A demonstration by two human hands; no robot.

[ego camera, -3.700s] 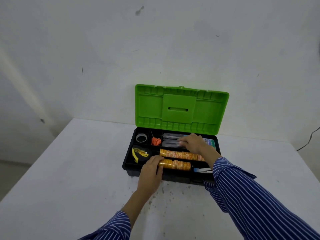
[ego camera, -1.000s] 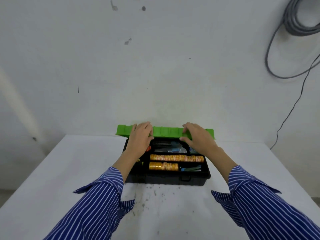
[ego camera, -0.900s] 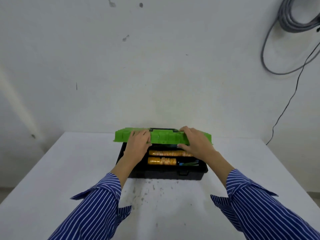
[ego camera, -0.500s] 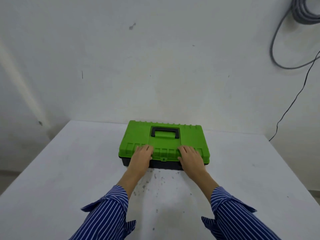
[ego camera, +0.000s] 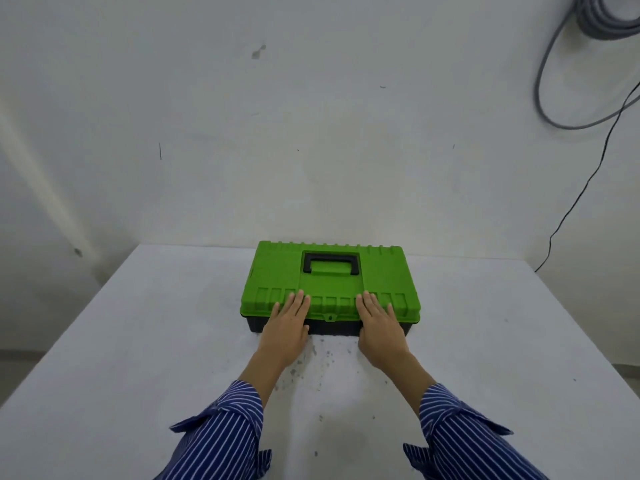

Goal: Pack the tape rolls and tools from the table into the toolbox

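Blue-and-white striped sleeves [ego camera: 221,434], two, entering from the near edge of the tabletop [ego camera: 138,341]. Scattered dark specks [ego camera: 311,362] on the white surface between the forearms.

Left hand [ego camera: 285,327]: palm down, fingers straight and close together, fingertips laid on the near edge of the lid [ego camera: 277,271]. Nothing gripped.

Right hand [ego camera: 379,327]: same pose, fingers straight and slightly spread, fingertips laid on the lid's near edge, right of the centre latch tab [ego camera: 330,317].

Toolbox [ego camera: 330,325]: black base, green lid down and shut, black handle [ego camera: 330,263] lying flat in its recess. Placed mid-width, toward the far edge of the tabletop. Contents hidden.

Beyond: white wall [ego camera: 311,133]; grey cable coil [ego camera: 588,15] at upper right, with a thin black wire [ego camera: 588,178] trailing down.
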